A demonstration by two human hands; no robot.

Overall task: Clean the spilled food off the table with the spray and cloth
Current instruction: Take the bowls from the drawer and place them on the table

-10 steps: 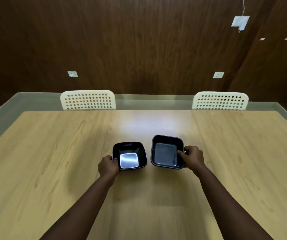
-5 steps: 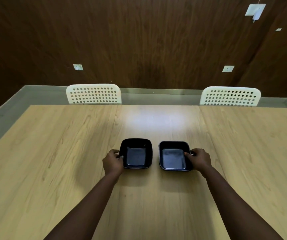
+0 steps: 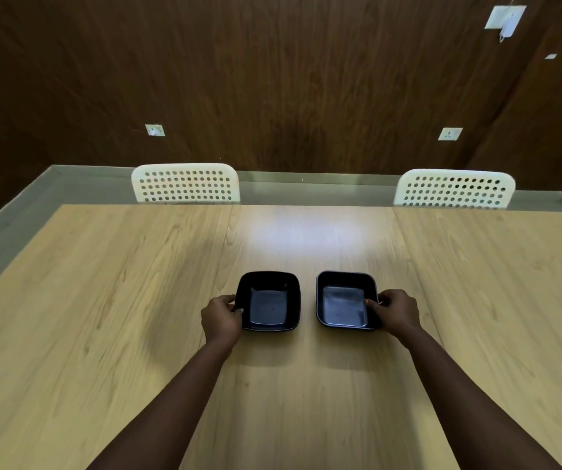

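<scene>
Now, hands: left hand (image 3: 222,317) grips the left bowl (image 3: 268,301) at its 9 o'clock rim; right hand (image 3: 395,311) grips the right bowl (image 3: 346,299) at 3 o'clock.
Bowls: both empty, on the table (image 3: 103,300) centre; likely rigid, glossy, slippery, so hold by the rims.
Spray, cloth, spill: none in view.
Around: two chairs (image 3: 185,183) at 12 o'clock, well apart; nothing blocks.

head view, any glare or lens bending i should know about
Head view: a bright ceiling-light glare patch sits on the table beyond the two black dishes; wide-angle bending curves the table edges and wall; the wall is dim; soft arm shadows fall near the left hand; focus looks sharp.
</scene>
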